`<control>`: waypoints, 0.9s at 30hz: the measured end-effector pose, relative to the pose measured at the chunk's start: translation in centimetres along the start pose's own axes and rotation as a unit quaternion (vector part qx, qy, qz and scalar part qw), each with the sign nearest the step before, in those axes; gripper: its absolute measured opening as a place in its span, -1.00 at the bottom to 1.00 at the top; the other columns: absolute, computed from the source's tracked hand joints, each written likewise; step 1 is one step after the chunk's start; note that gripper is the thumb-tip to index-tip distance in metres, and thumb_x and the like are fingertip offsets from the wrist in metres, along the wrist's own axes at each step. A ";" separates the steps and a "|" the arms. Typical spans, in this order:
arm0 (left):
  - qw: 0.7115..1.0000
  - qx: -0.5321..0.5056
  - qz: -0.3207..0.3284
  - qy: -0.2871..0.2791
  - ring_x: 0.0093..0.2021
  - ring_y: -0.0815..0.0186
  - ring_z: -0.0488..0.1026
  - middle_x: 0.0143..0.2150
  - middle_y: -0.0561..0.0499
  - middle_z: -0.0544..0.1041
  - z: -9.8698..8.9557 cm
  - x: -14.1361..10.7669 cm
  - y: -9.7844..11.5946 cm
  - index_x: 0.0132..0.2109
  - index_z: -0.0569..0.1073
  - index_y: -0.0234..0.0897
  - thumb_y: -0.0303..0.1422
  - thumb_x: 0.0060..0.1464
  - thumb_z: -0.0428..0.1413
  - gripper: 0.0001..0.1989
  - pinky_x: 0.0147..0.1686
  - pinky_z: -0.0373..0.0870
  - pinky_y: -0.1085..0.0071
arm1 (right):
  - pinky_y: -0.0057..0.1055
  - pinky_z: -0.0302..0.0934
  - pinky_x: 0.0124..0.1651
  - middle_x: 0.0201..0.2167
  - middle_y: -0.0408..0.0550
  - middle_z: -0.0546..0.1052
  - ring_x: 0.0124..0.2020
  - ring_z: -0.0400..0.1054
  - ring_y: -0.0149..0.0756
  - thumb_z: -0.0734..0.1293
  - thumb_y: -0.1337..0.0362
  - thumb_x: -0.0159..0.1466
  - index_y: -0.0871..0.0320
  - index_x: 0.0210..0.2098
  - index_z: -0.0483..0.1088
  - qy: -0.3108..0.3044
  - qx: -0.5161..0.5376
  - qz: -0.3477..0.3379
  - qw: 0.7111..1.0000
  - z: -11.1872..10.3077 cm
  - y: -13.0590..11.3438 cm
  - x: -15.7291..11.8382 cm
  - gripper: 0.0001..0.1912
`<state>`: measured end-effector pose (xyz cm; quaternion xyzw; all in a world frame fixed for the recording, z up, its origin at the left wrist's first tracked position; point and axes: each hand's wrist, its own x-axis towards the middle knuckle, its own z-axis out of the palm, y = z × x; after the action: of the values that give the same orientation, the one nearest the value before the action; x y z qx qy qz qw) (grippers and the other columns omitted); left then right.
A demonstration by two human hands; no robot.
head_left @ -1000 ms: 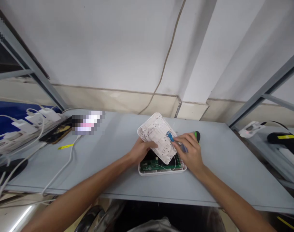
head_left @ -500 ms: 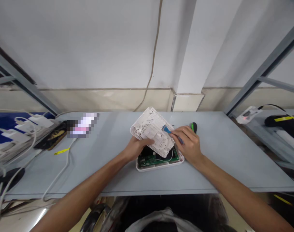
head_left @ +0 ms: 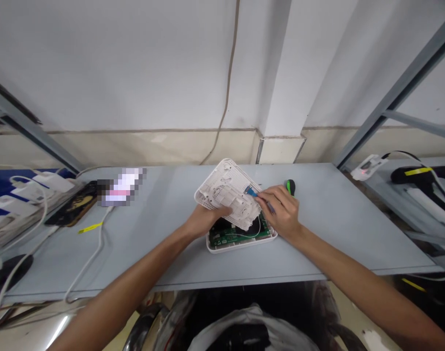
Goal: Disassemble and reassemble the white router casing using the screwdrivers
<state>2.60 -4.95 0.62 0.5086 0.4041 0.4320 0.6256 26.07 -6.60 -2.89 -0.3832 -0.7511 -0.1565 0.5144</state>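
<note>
My left hand [head_left: 207, 219] grips a white plastic device cover [head_left: 225, 187], tilted up over its shallow white base [head_left: 240, 247]. In the base lies a green circuit board [head_left: 225, 238] with a thin cable, partly hidden by the cover. My right hand [head_left: 280, 212] holds a screwdriver with a green and black handle [head_left: 290, 186]. Its fingertips are at the cover's edge, beside a small blue part [head_left: 250, 191]. The screwdriver's tip is hidden by my fingers.
The pale grey table [head_left: 335, 219] stands against a white wall. To the left lie a power strip with white chargers [head_left: 35, 187], a dark phone [head_left: 76, 204], a pixelated object [head_left: 120, 187] and a white cable [head_left: 94, 258]. Metal shelf uprights stand at both sides.
The whole scene has shifted up and slightly left in view as my head moved. Both hands keep their hold, and the cover stays tilted over the base.
</note>
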 end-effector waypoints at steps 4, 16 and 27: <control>1.000 0.001 -0.017 -0.004 0.19 -0.15 0.52 0.03 -0.14 0.68 0.4 -0.2 -0.5 -0.03 0.60 -0.29 -0.43 -0.22 0.41 -0.50 0.28 0.41 -0.10 | -0.20 0.42 -0.23 -0.32 -0.02 0.61 -0.26 0.48 -0.18 0.39 0.41 0.38 0.08 -0.14 0.56 0.005 0.004 -0.016 1.000 -0.1 0.2 -0.4 -0.87; 0.998 -0.061 0.030 0.015 0.13 -0.18 0.56 -0.11 -0.14 0.69 0.1 0.0 0.7 -0.13 0.58 -0.30 -0.51 -0.31 0.35 -0.54 0.15 0.52 -0.08 | -0.31 0.42 -0.33 -0.21 -0.01 0.57 -0.23 0.47 -0.22 0.42 0.33 0.37 0.06 -0.08 0.55 0.054 0.125 0.095 0.986 -0.7 -1.4 0.5 -0.86; 0.997 -0.025 0.058 -0.039 -0.11 -0.07 0.64 -0.18 -0.14 0.70 0.3 0.2 1.8 -0.18 0.61 -0.33 -0.49 -0.24 0.40 -0.63 -0.08 0.61 0.05 | 0.00 0.45 0.04 -0.23 0.09 0.66 0.10 0.53 0.02 -0.09 -0.39 0.42 0.03 -0.17 0.63 -0.276 0.482 0.286 0.781 -0.3 -2.0 1.3 -0.13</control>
<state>2.70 -4.63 2.41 0.5319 0.3380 0.4573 0.6275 24.60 -7.54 -1.30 -0.3093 -0.6944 0.4926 0.4235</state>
